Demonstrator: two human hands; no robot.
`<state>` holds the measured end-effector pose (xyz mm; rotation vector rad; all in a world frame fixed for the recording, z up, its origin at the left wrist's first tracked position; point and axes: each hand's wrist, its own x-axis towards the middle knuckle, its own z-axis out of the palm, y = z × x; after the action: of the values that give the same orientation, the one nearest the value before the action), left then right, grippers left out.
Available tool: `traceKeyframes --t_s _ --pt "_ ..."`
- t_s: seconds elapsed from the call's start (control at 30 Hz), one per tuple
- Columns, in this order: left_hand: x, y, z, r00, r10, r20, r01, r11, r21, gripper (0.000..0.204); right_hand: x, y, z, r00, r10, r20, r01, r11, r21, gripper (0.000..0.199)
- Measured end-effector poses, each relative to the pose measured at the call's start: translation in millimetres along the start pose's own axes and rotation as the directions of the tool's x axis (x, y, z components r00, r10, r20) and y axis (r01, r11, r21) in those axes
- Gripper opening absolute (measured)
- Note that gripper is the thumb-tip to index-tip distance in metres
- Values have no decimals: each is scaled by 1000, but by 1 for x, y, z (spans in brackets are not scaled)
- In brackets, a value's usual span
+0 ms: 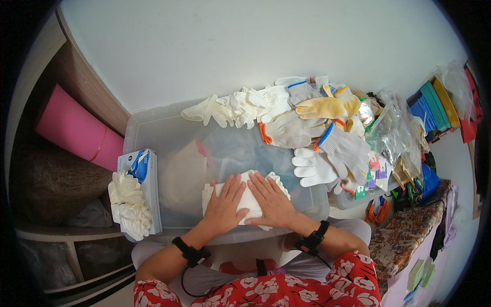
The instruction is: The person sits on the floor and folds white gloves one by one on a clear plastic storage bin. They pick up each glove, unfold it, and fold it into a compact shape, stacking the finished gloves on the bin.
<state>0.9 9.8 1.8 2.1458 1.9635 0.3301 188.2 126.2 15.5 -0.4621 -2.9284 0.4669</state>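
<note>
Both hands lie flat with fingers spread, holding nothing. The left hand [223,204] and the right hand [272,200] press side by side on a small pile of white gloves [249,197]. The pile sits on the clear lid of a big plastic box [169,138], near the edge close to the person. At the far edge of the lid lies a heap of thin white gloves [240,106], and next to it a heap of knitted work gloves [319,135]. A blue glove box [146,179] sits at the left end of the lid, with white gloves spilling out
</note>
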Motion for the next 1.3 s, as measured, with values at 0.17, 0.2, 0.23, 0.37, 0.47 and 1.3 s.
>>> traceKeyframes --t_s 0.17,0.2,0.23,0.37,0.47,1.3 --pt "0 -2 -1 1000 9 21 -9 1000 -9 78 0 1 -1 1000 -6 9 6 1000 9 108" --pt "0 -2 -1 1000 7 24 -7 1000 -10 78 0 0 -2 1000 -2 9 2 1000 15 108" --pt "0 -2 0 1000 5 28 -4 1000 -11 78 0 -1 -2 1000 2 9 -2 1000 21 108" --pt "0 -2 -1 1000 11 15 -11 1000 -2 78 0 -2 -5 1000 -15 -18 16 1000 22 107" --pt "0 -3 -2 1000 16 11 -15 1000 -24 78 1 -3 -9 1000 -15 -10 16 1000 24 107" --pt "9 -39 -45 846 69 -529 -202 959 -198 16 83 53 -90 950 52 -309 -45 999 30 13"
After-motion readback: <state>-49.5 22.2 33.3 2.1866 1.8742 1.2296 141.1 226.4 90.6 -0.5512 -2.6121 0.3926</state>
